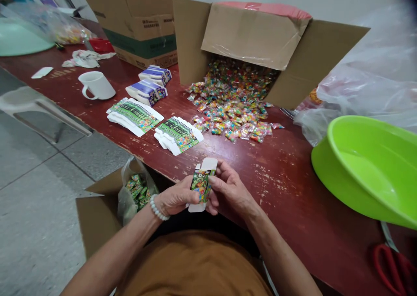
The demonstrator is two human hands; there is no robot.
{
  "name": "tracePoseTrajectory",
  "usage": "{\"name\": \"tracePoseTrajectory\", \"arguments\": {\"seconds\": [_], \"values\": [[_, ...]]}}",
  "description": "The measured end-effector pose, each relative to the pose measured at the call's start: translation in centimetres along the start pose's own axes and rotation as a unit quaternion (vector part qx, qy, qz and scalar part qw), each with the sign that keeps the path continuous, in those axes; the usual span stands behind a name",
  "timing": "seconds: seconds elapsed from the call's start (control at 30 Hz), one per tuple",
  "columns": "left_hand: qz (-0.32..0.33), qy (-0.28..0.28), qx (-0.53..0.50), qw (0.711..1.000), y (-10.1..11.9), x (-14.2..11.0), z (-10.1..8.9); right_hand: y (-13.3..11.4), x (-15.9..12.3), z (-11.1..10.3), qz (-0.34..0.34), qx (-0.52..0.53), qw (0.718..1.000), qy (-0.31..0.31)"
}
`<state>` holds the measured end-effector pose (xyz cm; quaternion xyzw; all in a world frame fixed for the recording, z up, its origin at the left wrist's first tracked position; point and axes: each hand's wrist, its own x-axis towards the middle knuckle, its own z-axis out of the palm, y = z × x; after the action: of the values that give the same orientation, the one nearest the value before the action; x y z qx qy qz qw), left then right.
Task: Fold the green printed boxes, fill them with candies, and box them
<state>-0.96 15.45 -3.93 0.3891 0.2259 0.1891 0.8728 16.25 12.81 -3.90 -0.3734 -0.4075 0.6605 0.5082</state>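
Observation:
A small green printed candy box [201, 184], its white end flaps out, is between my two hands near the table's front edge. My left hand [180, 195], with a pale bead bracelet at the wrist, grips its lower left side, thumb across the front. My right hand [230, 185] pinches its right side, thumb on the printed face and fingers behind. Just beyond lie two fanned stacks of flat green boxes, one nearer [180, 134] and one farther left [135, 116]. Small wrapped candies [233, 118] are heaped behind them.
The candies spill from a tipped cardboard carton [254, 37]. A lime green basin [339, 157] and red-handled scissors [389, 261] are at right. At left stand a white mug [97, 86] and purple-white boxes [148, 92]. Below the edge, a lined carton [97, 222] holds filled green boxes [138, 189].

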Motion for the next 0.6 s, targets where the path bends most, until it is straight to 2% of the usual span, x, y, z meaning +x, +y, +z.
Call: {"name": "tracePoseTrajectory", "arguments": {"seconds": [0.17,0.23,0.33,0.47,0.6], "values": [[0.046,0.052,0.096,0.993,-0.1,0.1,0.3,-0.3,-0.8,0.9,0.013,0.028,0.999,-0.017],[0.055,0.097,0.111,0.988,-0.2,0.4,0.8,-0.3,-1.0,1.2,0.03,0.053,0.998,-0.007],[0.077,0.18,0.109,0.975,-0.5,0.8,1.4,-0.1,-0.9,1.3,0.031,0.045,0.998,0.037],[0.095,0.216,0.154,0.96,-0.6,0.6,1.5,0.1,-0.3,0.7,-0.029,-0.018,0.993,0.111],[0.16,0.292,0.155,0.93,-0.6,-0.2,1.9,-0.2,-0.2,0.4,-0.026,-0.012,0.987,0.161]]}}
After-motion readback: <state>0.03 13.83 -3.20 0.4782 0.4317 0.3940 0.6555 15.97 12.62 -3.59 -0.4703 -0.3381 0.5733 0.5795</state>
